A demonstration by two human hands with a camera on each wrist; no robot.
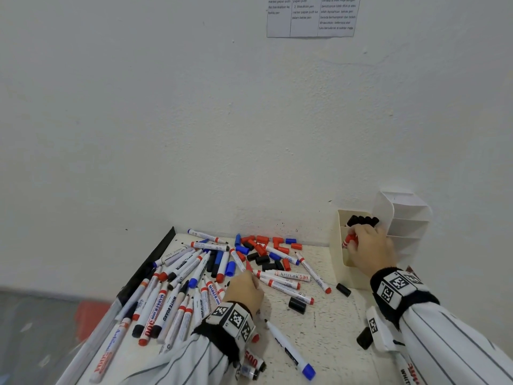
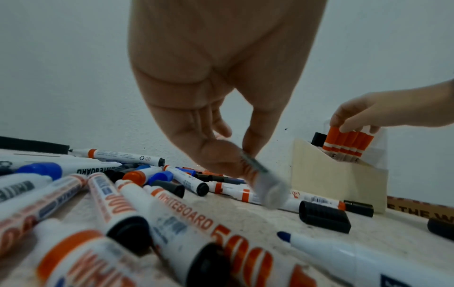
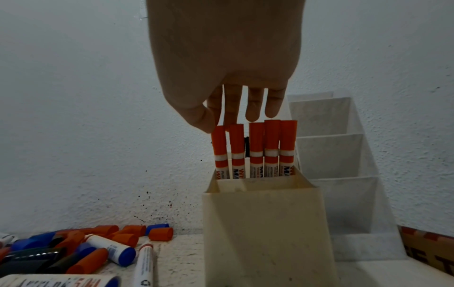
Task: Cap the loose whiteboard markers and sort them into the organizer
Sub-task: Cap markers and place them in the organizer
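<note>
Tabletop [image 1: 327, 323]: hands pinch a blurred marker [image 2: 264, 181], touch red-capped markers [image 3: 255, 147]

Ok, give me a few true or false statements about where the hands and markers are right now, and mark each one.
1. The right hand is at the tops of the red-capped markers standing in the cream organizer. True.
2. The left hand is empty. False: it pinches a blurred marker.
3. Loose caps lie on the table. True.
4. Blue-capped markers stand in the organizer. False: only red and black caps show there.
5. The white tiered organizer is full. False: its visible compartments look empty.
</note>
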